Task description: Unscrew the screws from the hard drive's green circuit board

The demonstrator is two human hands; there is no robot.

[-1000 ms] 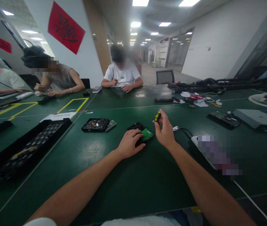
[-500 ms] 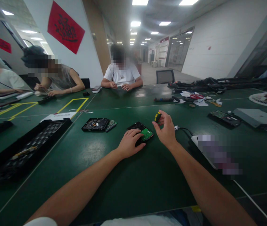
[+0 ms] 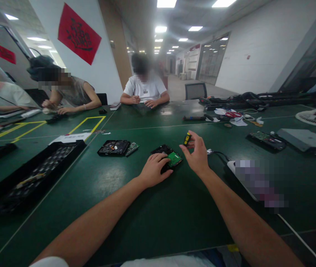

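Observation:
My left hand (image 3: 154, 170) rests on a black hard drive (image 3: 162, 150) with a green circuit board (image 3: 174, 159), fingers curled over its near edge, holding it down on the green table (image 3: 152, 222). My right hand (image 3: 196, 154) is just right of the drive and pinches a small screwdriver with a yellow and black handle (image 3: 186, 138), held upright above the board's right edge. Its tip is hidden behind my fingers.
A second opened hard drive (image 3: 113, 147) lies to the left. A long black tray (image 3: 32, 174) sits at the left. A cable (image 3: 219, 154) and a blurred flat device (image 3: 258, 181) are at right. Other people sit across the table. Tools and parts (image 3: 266, 140) lie at far right.
My right hand with the screwdriver has dropped slightly and turned, the fingers shifting on the handle. My left hand stays on the drive.

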